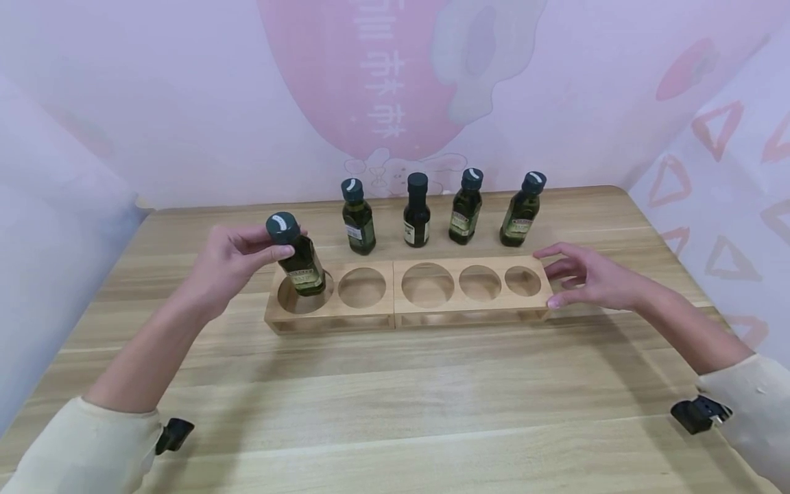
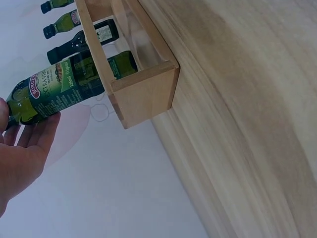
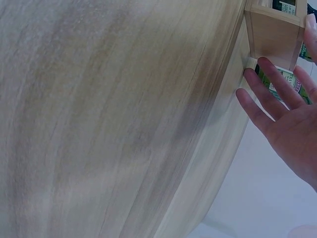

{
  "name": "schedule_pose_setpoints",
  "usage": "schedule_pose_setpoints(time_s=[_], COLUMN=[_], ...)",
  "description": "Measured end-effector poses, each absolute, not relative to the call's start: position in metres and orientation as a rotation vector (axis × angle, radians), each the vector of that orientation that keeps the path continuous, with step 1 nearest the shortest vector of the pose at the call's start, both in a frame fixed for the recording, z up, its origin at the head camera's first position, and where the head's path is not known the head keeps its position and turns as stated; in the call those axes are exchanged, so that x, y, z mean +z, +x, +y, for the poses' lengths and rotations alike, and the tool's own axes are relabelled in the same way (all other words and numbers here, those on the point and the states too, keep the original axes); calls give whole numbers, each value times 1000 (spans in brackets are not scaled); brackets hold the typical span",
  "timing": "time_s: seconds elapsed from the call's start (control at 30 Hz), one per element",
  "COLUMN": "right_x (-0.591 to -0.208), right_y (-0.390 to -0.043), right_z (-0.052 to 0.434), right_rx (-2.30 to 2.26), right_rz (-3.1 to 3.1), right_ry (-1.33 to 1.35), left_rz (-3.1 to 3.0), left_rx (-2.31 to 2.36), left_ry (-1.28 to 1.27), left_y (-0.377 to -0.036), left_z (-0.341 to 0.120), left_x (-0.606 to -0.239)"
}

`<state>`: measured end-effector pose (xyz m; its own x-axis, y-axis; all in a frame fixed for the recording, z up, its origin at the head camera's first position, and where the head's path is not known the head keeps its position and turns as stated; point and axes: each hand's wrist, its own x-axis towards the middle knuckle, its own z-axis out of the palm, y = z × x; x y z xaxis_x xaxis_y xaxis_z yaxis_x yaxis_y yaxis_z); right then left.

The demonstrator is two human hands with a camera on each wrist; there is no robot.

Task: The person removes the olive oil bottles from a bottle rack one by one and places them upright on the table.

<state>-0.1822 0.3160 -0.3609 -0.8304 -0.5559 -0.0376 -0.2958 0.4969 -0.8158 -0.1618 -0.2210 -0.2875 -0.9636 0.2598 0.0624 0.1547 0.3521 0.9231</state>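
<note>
A wooden rack (image 1: 395,305) with several round holes lies across the table. My left hand (image 1: 231,261) grips a small green olive oil bottle (image 1: 297,257) by its dark cap, and the bottle's base sits tilted in the leftmost hole (image 1: 290,296). The left wrist view shows the same bottle (image 2: 64,87) passing through the rack (image 2: 143,94). My right hand (image 1: 583,278) is open, its straight fingers at the rack's right end (image 3: 275,34). Behind the rack stand several more bottles (image 1: 417,211).
The rack's other holes (image 1: 427,284) hold nothing. The light wooden table (image 1: 395,412) stretches toward me in front of the rack. A pale pink printed backdrop (image 1: 395,89) closes off the back and both sides.
</note>
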Motion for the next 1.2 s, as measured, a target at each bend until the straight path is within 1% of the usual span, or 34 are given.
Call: schedule_pose_setpoints(time_s=[0.27,0.57,0.93,1.2], right_x=[-360,-360,-360,-361], right_y=[-183,-182,-182,-182], right_z=[316,317,316,316], right_rx=[-1233,-1221,-1235,-1241], right_rz=[2456,2466,2458,2452], right_ry=[-713,-700,-711,-714], left_rz=[2509,2444,2539,2560], left_rx=[1707,1923,1886,1861], left_ry=[345,421,261,231], left_y=[-167,-176,-188,-199], left_z=[-222,-220,-221,-224], left_x=[-283,-279,-275,-279])
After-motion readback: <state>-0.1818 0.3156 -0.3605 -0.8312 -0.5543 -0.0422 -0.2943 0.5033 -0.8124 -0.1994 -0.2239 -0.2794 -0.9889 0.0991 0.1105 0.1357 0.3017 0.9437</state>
